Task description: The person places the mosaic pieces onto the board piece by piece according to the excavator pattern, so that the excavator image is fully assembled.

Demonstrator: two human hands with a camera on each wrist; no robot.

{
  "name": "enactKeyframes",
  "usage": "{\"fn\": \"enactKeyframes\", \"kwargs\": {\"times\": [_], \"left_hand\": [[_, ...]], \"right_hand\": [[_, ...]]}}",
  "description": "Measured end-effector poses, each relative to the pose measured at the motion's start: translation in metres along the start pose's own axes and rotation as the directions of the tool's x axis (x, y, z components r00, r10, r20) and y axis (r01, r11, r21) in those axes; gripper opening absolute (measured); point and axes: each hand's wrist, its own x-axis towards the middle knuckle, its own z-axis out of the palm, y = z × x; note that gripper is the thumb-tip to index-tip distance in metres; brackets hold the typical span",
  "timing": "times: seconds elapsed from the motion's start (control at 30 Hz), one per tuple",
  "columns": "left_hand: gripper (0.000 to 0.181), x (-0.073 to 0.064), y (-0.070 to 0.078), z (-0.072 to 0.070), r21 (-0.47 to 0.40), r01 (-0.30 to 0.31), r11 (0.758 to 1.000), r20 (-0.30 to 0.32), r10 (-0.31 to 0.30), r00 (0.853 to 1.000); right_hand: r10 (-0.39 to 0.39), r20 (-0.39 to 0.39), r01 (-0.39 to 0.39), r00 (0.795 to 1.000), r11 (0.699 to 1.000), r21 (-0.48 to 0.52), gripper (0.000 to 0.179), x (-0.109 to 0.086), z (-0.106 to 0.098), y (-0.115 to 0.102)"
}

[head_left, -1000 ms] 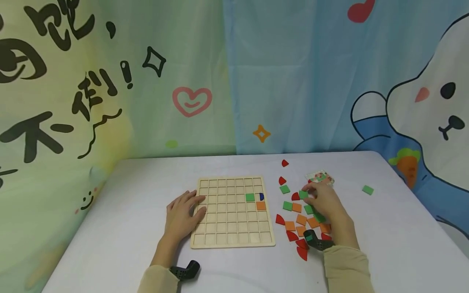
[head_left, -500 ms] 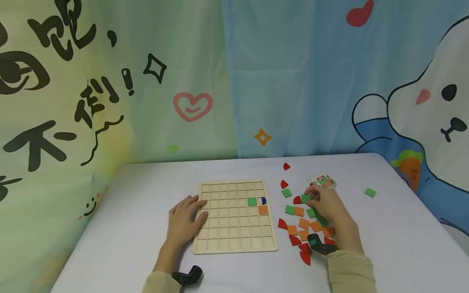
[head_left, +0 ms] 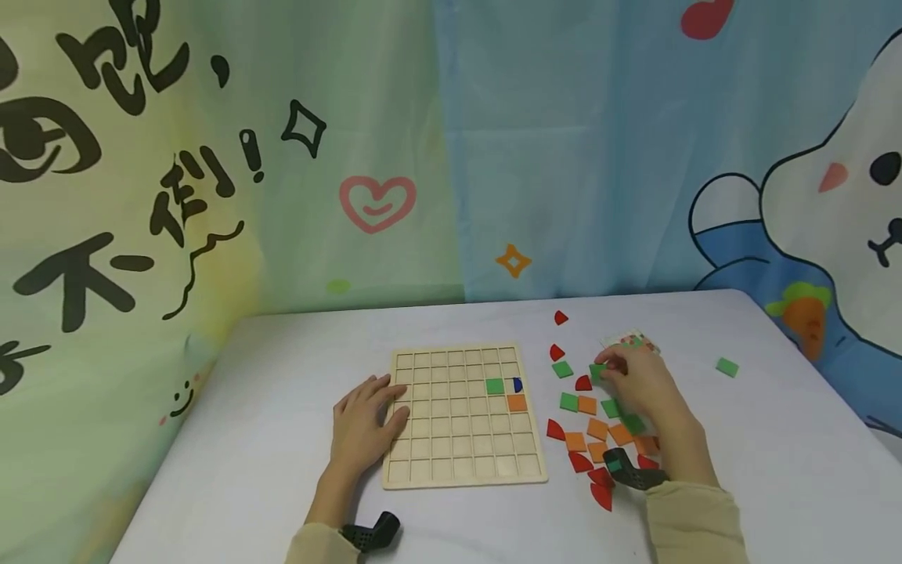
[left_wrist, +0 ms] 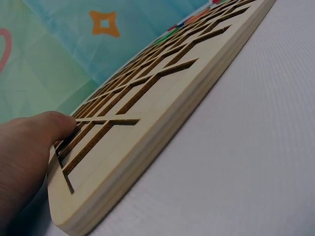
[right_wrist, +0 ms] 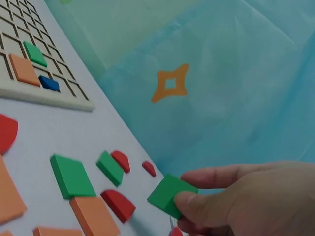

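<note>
My right hand (head_left: 637, 380) pinches a green square tile (right_wrist: 170, 194) between thumb and fingers. In the right wrist view this tile is tilted and looks raised off the table. My left hand (head_left: 366, 423) rests at the left edge of a wooden grid board (head_left: 451, 446), its thumb (left_wrist: 54, 125) lying over the rim cells. Three pieces sit in the board's right part: a green square (head_left: 495, 386), an orange square (head_left: 517, 403) and a dark blue half-round piece (head_left: 517, 385). The left hand's other fingers are hidden in the left wrist view.
Right of the board lie several loose tiles: orange squares (head_left: 597, 428), green squares (head_left: 568, 402) and red quarter-rounds (head_left: 555, 429). A printed card (head_left: 634, 340) lies behind the right hand, partly covered. One green tile (head_left: 727, 367) lies apart at the far right. A printed curtain (head_left: 535, 157) hangs behind the table.
The right hand has lifted the green square tile a little away from the red piece beside it. The left hand stays at the board. The head view has shifted slightly.
</note>
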Motion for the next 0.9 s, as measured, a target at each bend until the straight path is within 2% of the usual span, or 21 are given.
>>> {"fn": "enactKeyframes", "kwargs": {"times": [0.2,0.4,0.6,0.77,0.9], "left_hand": [[0.036,-0.003,-0.001,0.000,0.015,-0.001,1.000,0.007,0.001,1.000],[0.037,0.001,0.001,-0.003,-0.002,-0.001,1.000,-0.004,0.001,1.000],[0.037,0.001,0.002,-0.004,0.003,0.017,1.000,0.012,-0.017,1.000],[0.038,0.001,0.002,-0.003,-0.001,0.023,1.000,0.021,-0.023,1.000],[0.038,0.001,0.001,-0.003,0.005,0.014,1.000,0.017,-0.014,1.000]], "right_hand": [[-0.098,-0.038,0.099,0.994,0.995,0.022,0.020,-0.004,0.006,-0.017],[-0.154,0.012,0.153,0.988,0.987,0.055,0.020,0.002,0.018,-0.046],[-0.245,0.040,0.242,0.969,0.967,0.074,0.018,0.002,0.035,-0.068],[-0.294,0.062,0.287,0.954,0.953,0.102,0.016,0.000,0.046,-0.075],[-0.291,0.068,0.284,0.954,0.954,0.098,0.016,0.000,0.053,-0.078]]}}
